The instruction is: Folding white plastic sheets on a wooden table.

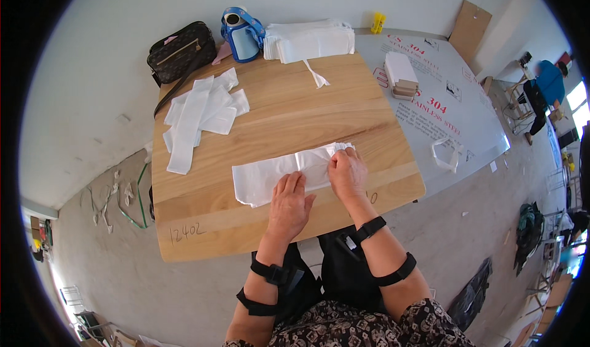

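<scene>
A long bundle of thin white sheets (264, 178) lies crosswise on the wooden tabletop (289, 113), near its front edge. They look like flat bags or wraps; I cannot tell which. My left hand (291, 202) rests on the bundle's middle with its fingers stretched flat. At the bundle's right end, my right hand (348, 175) has its fingers bent and closed on the gathered, layered edge. Several loose white strips (190, 122) lie crossed over each other at the left of the table. A thick pile of similar white sheets (309, 39) sits at the back.
A dark patterned shoulder bag (181, 52) and a blue-white bottle (243, 36) stand at the back left. To the right, a grey printed panel (455, 113) carries a white stack (401, 73) and a white loop (445, 155). A person (546, 89) in blue is far right.
</scene>
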The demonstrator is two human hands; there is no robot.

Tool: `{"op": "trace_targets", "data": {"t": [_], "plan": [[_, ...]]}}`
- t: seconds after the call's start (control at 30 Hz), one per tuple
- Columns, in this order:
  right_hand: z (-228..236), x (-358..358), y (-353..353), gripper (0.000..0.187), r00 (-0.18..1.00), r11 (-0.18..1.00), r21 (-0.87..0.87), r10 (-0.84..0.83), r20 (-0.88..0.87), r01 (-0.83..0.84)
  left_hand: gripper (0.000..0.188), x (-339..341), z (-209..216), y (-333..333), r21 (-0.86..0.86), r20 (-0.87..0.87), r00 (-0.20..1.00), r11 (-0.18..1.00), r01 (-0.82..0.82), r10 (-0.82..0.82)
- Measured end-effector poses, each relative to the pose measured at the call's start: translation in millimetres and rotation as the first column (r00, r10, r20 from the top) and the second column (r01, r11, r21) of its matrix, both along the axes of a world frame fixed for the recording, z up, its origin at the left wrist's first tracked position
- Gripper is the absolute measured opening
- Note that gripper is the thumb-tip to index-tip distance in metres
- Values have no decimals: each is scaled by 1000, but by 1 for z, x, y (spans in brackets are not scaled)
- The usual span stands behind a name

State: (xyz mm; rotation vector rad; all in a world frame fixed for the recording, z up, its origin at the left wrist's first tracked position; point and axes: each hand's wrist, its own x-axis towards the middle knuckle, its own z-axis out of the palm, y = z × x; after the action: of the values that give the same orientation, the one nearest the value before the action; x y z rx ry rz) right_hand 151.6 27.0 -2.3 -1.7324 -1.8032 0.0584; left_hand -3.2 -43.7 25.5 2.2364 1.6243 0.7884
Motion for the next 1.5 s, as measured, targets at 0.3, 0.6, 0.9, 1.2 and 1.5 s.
{"op": "trace_targets", "data": {"t": [0.3, 0.6, 0.9, 1.2, 1.5], "plan": [[8, -2, -12, 10, 987, 961, 262, 117, -110, -85, 25, -2, -7, 22, 41, 373, 928, 998, -40, 22], [15, -5, -18, 15, 984, 952, 260, 177, -31, -163, 8, 0, -18, 26, -84, 493, 862, 993, -86, 116], [19, -15, -39, 15, 944, 904, 311, 325, -55, -293, 29, 8, -7, 28, -279, 708, 642, 952, -127, 293], [15, -3, -14, 13, 964, 984, 151, 126, -235, -92, 16, 10, -12, 33, -357, 702, 585, 911, -206, 407], [17, -4, -11, 13, 968, 961, 213, 210, -141, -177, 22, 6, -11, 31, -371, 676, 613, 908, -195, 408]]}}
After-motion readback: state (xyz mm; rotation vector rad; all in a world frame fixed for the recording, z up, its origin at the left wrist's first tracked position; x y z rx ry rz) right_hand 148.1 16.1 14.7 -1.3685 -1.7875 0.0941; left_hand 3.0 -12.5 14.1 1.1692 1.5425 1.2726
